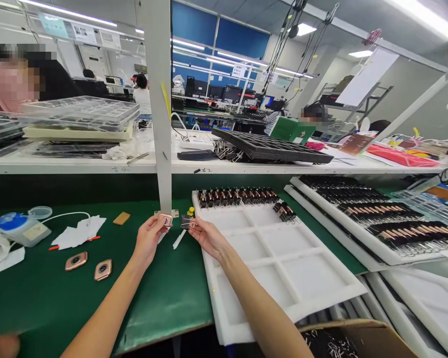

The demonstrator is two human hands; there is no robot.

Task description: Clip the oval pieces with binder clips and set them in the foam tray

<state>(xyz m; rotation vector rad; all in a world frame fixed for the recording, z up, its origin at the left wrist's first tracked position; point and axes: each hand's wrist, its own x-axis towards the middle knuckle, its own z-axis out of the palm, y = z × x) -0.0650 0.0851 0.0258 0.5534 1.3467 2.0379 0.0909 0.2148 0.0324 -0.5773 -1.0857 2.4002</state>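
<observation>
My left hand [147, 241] pinches a rose-gold watch case [166, 219] between thumb and fingers, above the green mat. Close to its right, my right hand [211, 237] grips a black binder clip [186, 222] by its wire handles. The clip and the case are a small gap apart. A white strip [179, 239] lies on the mat below the clip. Two more rose-gold watch cases, a left one [76, 261] and a right one [103, 269], lie at the left. Beside my right forearm, a white foam tray [218, 311] holds a row of clipped pieces [239, 197] along its back.
A blue-capped bottle [22, 228], white papers [80, 232] and a tan block [121, 218] lie left. Filled foam trays [384, 256] stand right, above a cardboard box [358, 325] of binder clips. A white post [162, 124] and shelf [78, 166] rise ahead. Co-workers sit beyond.
</observation>
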